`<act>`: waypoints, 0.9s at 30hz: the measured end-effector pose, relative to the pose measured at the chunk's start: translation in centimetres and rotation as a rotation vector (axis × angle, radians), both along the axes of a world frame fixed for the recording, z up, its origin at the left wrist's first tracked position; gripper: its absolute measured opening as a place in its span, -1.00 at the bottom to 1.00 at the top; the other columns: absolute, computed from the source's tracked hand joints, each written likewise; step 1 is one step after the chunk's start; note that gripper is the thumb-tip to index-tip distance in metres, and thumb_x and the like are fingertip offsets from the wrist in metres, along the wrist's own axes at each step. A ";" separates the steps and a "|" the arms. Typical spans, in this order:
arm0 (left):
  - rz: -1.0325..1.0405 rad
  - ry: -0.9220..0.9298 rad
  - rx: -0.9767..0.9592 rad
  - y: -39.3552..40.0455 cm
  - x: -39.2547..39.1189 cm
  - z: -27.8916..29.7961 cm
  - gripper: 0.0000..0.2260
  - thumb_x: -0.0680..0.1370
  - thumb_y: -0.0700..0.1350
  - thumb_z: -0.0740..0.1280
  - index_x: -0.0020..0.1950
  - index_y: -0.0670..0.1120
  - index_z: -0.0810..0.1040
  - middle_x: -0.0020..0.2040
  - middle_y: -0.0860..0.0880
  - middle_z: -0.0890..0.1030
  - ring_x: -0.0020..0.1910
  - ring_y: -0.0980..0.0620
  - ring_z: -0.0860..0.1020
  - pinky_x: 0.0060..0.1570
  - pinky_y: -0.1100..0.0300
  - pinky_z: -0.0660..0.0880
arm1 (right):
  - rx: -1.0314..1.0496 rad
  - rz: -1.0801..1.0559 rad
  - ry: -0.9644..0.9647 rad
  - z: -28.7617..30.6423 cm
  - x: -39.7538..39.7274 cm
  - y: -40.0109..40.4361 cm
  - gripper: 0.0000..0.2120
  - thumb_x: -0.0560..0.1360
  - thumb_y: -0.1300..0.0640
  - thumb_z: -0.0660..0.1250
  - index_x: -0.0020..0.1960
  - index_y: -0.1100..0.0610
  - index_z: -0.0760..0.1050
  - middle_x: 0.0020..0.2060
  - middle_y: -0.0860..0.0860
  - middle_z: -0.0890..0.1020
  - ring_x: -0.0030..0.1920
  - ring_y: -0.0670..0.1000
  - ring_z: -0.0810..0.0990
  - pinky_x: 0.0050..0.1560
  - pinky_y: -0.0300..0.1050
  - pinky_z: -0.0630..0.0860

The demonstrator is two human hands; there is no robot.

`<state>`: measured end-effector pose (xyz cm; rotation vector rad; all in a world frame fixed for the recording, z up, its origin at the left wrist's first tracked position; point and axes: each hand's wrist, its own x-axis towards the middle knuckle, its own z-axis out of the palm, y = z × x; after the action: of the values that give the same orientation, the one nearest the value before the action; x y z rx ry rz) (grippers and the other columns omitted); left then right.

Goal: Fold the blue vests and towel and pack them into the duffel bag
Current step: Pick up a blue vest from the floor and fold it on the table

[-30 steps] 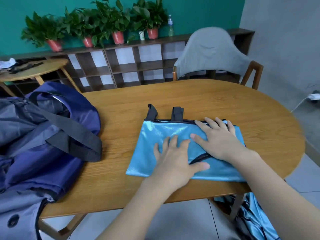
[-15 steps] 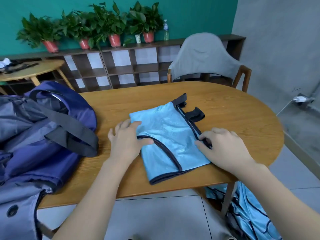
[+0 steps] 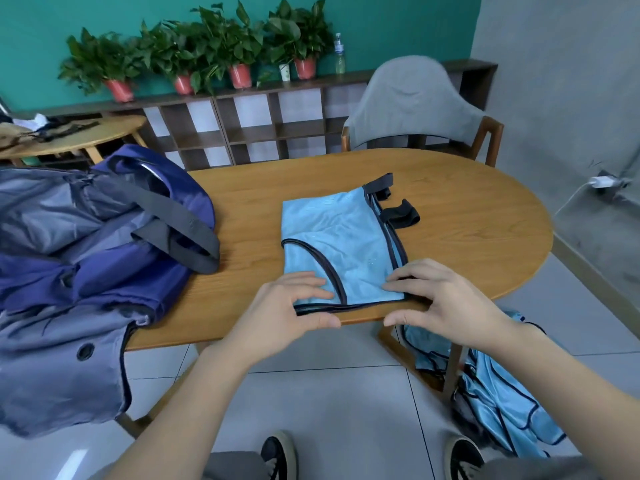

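Pinching folded blue vest [image 3: 341, 244] at table [image 3: 467, 216] edge, left hand [image 3: 287, 317], right hand [image 3: 440, 299]

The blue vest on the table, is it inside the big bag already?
No, the folded blue vest lies flat on the wooden table, beside the duffel bag, with both hands at its near edge.

Duffel bag [image 3: 86, 271] cut off at left edge; floor vests [image 3: 502, 407] partly behind table leg [image 3: 453, 368].

Left hand [image 3: 291, 310] and right hand [image 3: 440, 299] reach forward side by side, fingers on top, thumbs curled beneath, pinching.
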<state>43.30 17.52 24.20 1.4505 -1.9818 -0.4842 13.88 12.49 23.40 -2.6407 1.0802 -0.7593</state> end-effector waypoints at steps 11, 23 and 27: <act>0.123 0.160 -0.120 2.6 -2.5 0.7 -0.89 0.47 -0.15 0.55 -0.07 0.04 0.75 -0.18 0.25 0.70 -0.17 0.24 0.65 -0.13 0.37 0.48 | -0.161 -0.024 -0.074 0.0 -0.9 1.9 -0.67 0.61 -0.18 0.25 0.06 0.06 0.60 -0.05 -0.13 0.60 0.02 -0.07 0.51 0.08 -0.04 0.43; 0.241 0.571 -0.222 0.5 -3.6 3.5 -0.96 0.48 -0.08 0.50 -0.10 0.03 0.69 -0.19 0.14 0.70 -0.19 0.16 0.61 -0.12 0.26 0.53 | 0.299 -0.067 -0.710 6.3 0.0 0.5 -0.88 0.44 0.06 0.51 -0.03 0.00 0.66 -0.14 -0.02 0.71 -0.07 -0.02 0.69 -0.07 -0.15 0.61; 0.288 0.563 -0.215 -3.2 -2.8 4.5 -0.92 0.52 -0.10 0.49 -0.08 0.09 0.68 -0.14 0.17 0.71 -0.12 0.16 0.66 -0.06 0.17 0.57 | 0.339 -0.112 -0.766 7.2 1.3 -3.2 -0.88 0.52 0.15 0.46 0.05 0.03 0.64 -0.09 -0.10 0.73 -0.03 -0.11 0.70 -0.06 -0.28 0.59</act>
<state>40.45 14.36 28.74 1.2632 -1.3163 -0.4702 15.22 9.29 30.64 -1.7621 1.0022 -1.3178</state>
